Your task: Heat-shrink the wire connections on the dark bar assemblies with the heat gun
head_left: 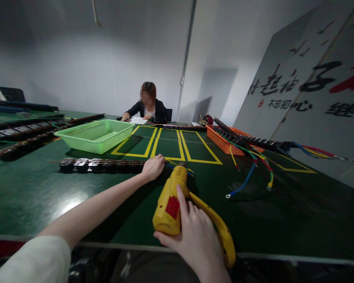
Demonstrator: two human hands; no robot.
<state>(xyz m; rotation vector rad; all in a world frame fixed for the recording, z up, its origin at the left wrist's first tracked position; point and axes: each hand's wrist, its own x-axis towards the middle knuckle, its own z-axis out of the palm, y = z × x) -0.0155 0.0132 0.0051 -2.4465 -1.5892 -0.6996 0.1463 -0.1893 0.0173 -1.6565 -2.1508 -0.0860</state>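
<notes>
A yellow heat gun (174, 200) with a red label lies in the grip of my right hand (194, 230). My fingers rest along its body, with the thumb at its rear end. The nozzle points away from me, toward thin blue and yellow wires (177, 166) on the table. My left hand (153, 168) is closed at the right end of a black segmented cable chain (100, 165), where these wires come out. Its fingertips partly hide what they hold there. The chain lies flat, left to right across the green table (112, 220).
A light green basket (98, 144) stands beyond the chain. On the right, an orange basket (216, 139) carries more cable chains with ring-ended wires (244, 184) hanging out. Several chains (32, 131) lie at left. A person (147, 104) sits across the table with papers.
</notes>
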